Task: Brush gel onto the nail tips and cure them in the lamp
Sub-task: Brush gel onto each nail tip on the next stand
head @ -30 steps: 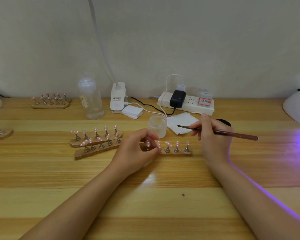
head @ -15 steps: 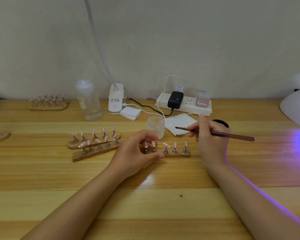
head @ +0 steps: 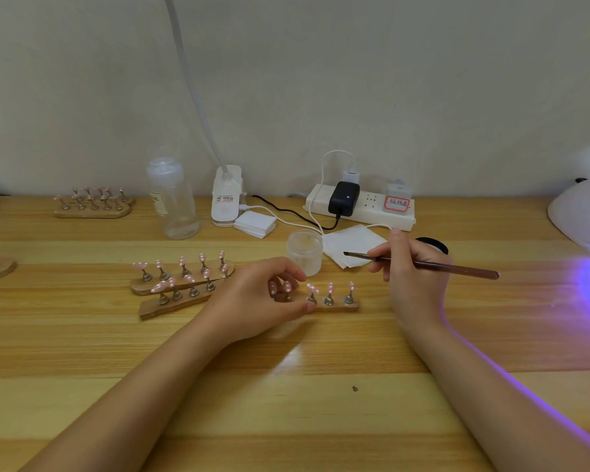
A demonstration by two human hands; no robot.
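Head view, looking down at a wooden desk (head: pixel 286 396) with both my forearms reaching in from the bottom edge. My left hand (head: pixel 252 301) sits just left of center, thumb and curled fingers pinching the left end of a small wooden strip (head: pixel 334 305) that holds pink nail tips (head: pixel 330 288) upright on little metal stands. Three tips stand clear of my fingers; two more peek out inside my grip. My right hand (head: pixel 413 270), at about 3 o'clock from the strip, pinches a slim dark brush (head: pixel 423 265) like a pen. Its bristle end points left toward 9 o'clock and hovers above the desk, apart from the tips, while the handle runs out to the right.

Just beyond my left fingers, at 12 o'clock, stands a small frosted jar (head: pixel 304 252) with no lid. White folded wipes (head: pixel 351 245) lie beside it on the right, and a black round lid (head: pixel 435 245) shows behind my right hand. At 9 o'clock from my left hand lie two more wooden strips of pink tips (head: pixel 181 274), one overlapping the other. The curing lamp (head: pixel 583 212) is at the far right edge, at 2 o'clock, throwing purple light onto the desk and along my right forearm. Against the wall at 12 o'clock are a white power strip (head: pixel 361 209), a clear bottle (head: pixel 172 199) and a white clip-on lamp base (head: pixel 226 195).
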